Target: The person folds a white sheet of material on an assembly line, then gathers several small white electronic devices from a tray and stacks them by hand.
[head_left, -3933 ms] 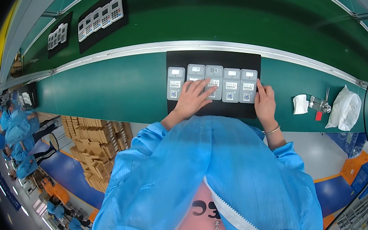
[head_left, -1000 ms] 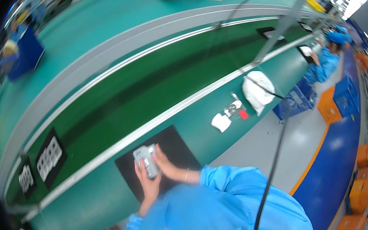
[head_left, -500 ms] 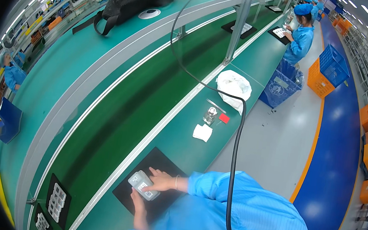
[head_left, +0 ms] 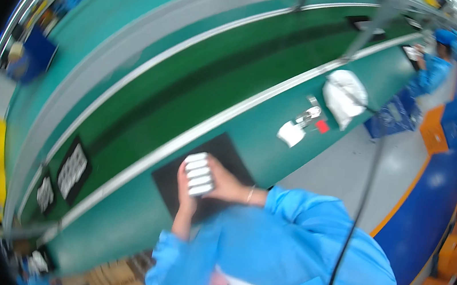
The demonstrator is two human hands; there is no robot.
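Over a black mat [head_left: 227,147] on the green bench, I hold a small block-shaped piece [head_left: 199,173] with both hands. Several white rounded bars run across its upward face, with dark gaps between them. My left hand [head_left: 186,193] closes on its left side, and my right hand [head_left: 224,183] grips the right side. Motion blur hides the fine details, and the underside of the piece is out of sight.
Farther along the bench lie a white cloth [head_left: 291,133], a red piece [head_left: 322,126], a small clear container [head_left: 309,115] and a white bag [head_left: 345,95]. The green belt [head_left: 190,85] carries black trays [head_left: 73,171] of white parts. A co-worker [head_left: 437,67] sits beyond. A black cable [head_left: 349,239] hangs across my right side.
The piece has been turned: a labelled grey-white face showed before, the barred face shows now. Both hands now clasp its sides, raised over the mat. The view has swung round.
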